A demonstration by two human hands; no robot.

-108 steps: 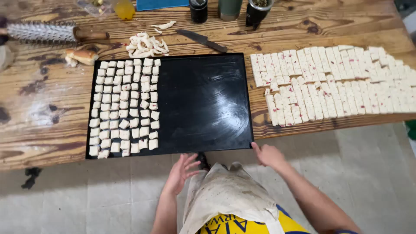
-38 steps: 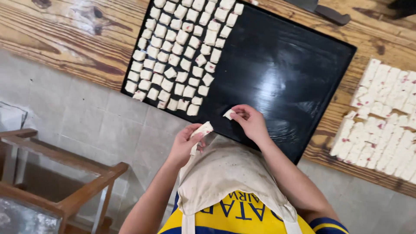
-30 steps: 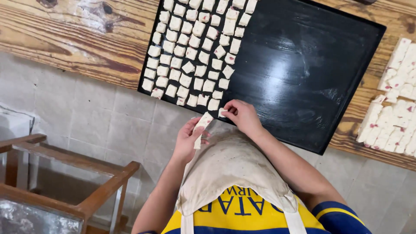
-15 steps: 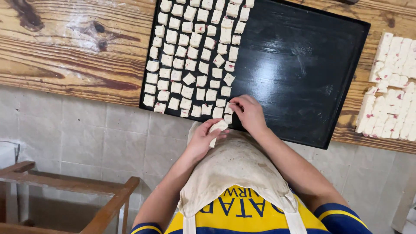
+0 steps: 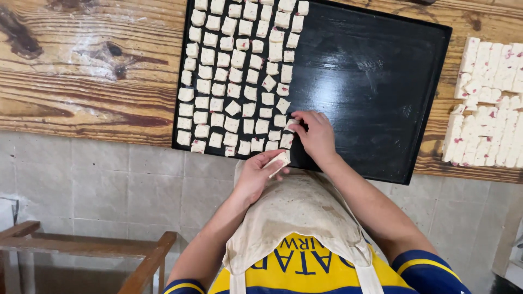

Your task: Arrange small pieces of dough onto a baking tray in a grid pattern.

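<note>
L hand (image 5: 255, 175) holds 1 dough piece (image 5: 278, 161); R hand (image 5: 314, 133) places 1.

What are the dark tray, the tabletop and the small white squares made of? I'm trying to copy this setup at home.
The tray looks like dark metal, matte with faint smears and a thin raised rim. The tabletop is wood, with visible grain, knots and a glossy finish. The white squares seem a soft dough or sweet paste with reddish flecks; the exact kind is unclear. The left hand holds one, and the right hand sets another down.
</note>
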